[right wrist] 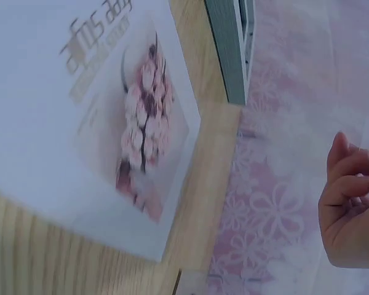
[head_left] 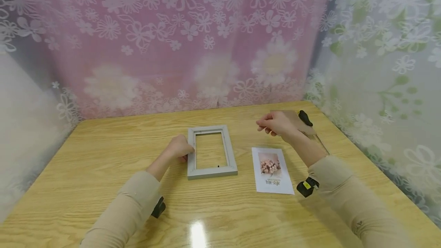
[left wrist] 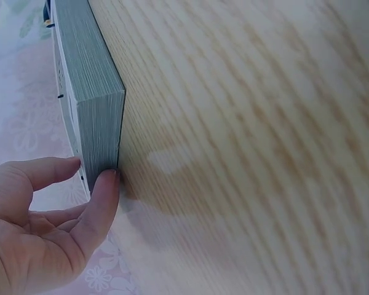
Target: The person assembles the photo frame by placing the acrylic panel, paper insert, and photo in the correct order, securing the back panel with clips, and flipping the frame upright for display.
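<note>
My left hand [head_left: 179,147] grips the left side of a grey picture frame [head_left: 229,152] lying on the table. In the left wrist view the thumb and fingers [left wrist: 101,196] pinch its thick edge; the table shows through its opening. Above the table's right side is my right hand [head_left: 277,123], thumb and forefinger together. From them seems to hang a see-through sheet [right wrist: 295,160], only a faint haze in the right wrist view. Below that hand lies a white printed card [head_left: 272,188] with a pink flower picture, to the right of the frame.
A brown board [head_left: 293,117] lies at the back right, partly behind my right hand. A tool with a black and yellow handle [head_left: 305,118] rests on it. Flowered curtains [head_left: 193,49] stand behind and beside the wooden table [head_left: 120,141].
</note>
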A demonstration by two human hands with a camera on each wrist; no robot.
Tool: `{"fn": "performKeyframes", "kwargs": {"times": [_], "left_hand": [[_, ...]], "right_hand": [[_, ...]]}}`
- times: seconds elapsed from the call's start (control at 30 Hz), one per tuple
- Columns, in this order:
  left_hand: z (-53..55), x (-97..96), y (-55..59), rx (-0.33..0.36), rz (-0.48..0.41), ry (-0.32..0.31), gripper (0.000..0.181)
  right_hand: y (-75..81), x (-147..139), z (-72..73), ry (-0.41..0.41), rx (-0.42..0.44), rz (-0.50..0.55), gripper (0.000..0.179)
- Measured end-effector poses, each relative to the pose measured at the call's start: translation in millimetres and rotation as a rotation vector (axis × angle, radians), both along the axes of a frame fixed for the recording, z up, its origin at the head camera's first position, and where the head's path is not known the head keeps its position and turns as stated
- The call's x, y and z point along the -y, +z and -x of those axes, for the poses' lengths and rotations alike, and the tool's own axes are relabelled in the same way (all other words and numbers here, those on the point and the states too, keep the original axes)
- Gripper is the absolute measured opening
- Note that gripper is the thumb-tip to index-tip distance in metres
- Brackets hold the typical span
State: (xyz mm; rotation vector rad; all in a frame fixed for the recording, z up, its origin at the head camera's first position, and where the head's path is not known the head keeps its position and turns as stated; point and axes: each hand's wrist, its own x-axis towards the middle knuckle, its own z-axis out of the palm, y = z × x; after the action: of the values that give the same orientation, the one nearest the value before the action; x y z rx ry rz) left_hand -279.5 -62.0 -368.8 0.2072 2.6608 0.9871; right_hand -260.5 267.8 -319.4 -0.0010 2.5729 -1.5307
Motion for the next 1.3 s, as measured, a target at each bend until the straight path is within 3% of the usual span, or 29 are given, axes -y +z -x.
{"fn": "performKeyframes", "kwargs": {"times": [0.17,0.53,0.87,1.3], "left_hand": [[0.5,1.5,-1.4,0.016,-0.019,0.004,0.018],[-1.5,4.2,0.0,0.009,-0.038,-0.002,0.014],[-2.9,4.2,-0.5,-0.001,-0.047,-0.002,0.013],[-5.3,2.8,-1.4,0.008,-0.061,0.018,0.013]], "right_hand": [[-7.8,21,9.6,0.023,0.033,0.051,0.025],[-15.7,52,16.5,0.105,0.114,0.116,0.035],[-28.2,66,28.0,0.053,0.117,0.126,0.034],[-42.8,81,26.1,0.074,0.165,0.156,0.026]]}}
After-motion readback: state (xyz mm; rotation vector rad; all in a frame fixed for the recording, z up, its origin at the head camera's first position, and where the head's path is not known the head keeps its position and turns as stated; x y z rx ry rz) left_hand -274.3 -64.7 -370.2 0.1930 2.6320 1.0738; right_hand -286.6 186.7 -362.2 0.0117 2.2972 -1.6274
